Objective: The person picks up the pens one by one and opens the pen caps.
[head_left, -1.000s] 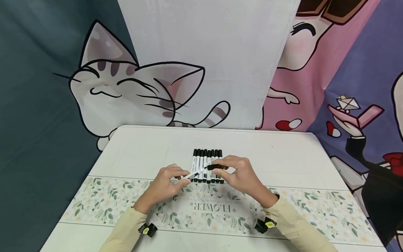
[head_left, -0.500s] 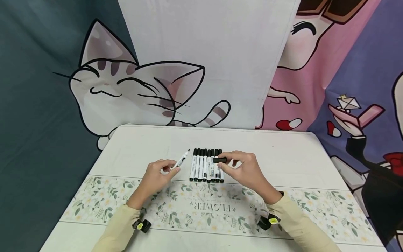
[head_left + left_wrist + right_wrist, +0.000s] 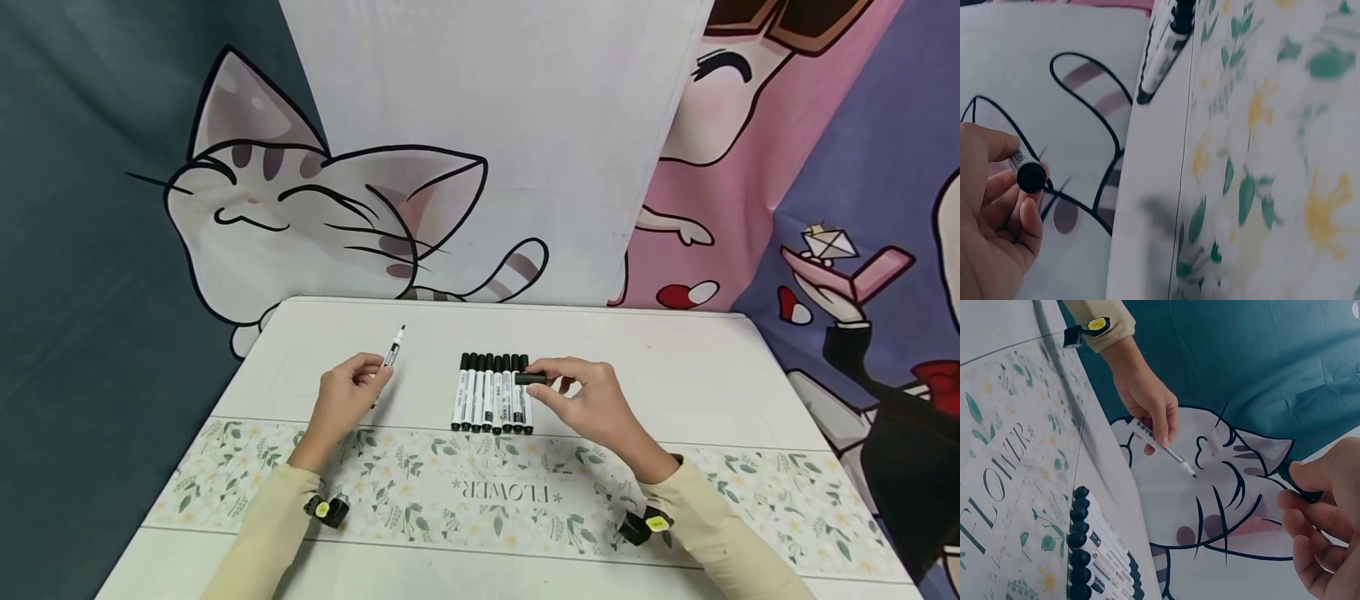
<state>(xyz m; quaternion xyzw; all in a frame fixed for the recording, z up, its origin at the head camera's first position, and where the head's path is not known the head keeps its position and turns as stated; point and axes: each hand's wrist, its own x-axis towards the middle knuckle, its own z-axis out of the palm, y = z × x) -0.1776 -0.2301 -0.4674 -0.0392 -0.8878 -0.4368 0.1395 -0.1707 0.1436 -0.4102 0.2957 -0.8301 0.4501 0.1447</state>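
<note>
My left hand (image 3: pixel 347 402) pinches an uncapped white marker (image 3: pixel 393 347), its dark tip pointing up and away; the left wrist view shows the marker's black end (image 3: pixel 1032 177) between thumb and fingers. Between the thumb and fingers of my right hand (image 3: pixel 592 402) is a black marker cap (image 3: pixel 530 378), held above the right end of a row of markers (image 3: pixel 480 400). Several capped white markers lie there side by side, black caps facing away from me. In the right wrist view, the cap (image 3: pixel 1300 482) is partly covered by my fingers.
The white table (image 3: pixel 675 375) carries a floral printed band (image 3: pixel 247 475) with the word FLOWER, in front of the marker row. Behind the far table edge hang cloths with a cartoon cat (image 3: pixel 255 242) and other drawn figures.
The marker and its cap have come apart. My left hand has moved left with the marker, which now points more upright. My right hand has shifted slightly right and away with the cap.
</note>
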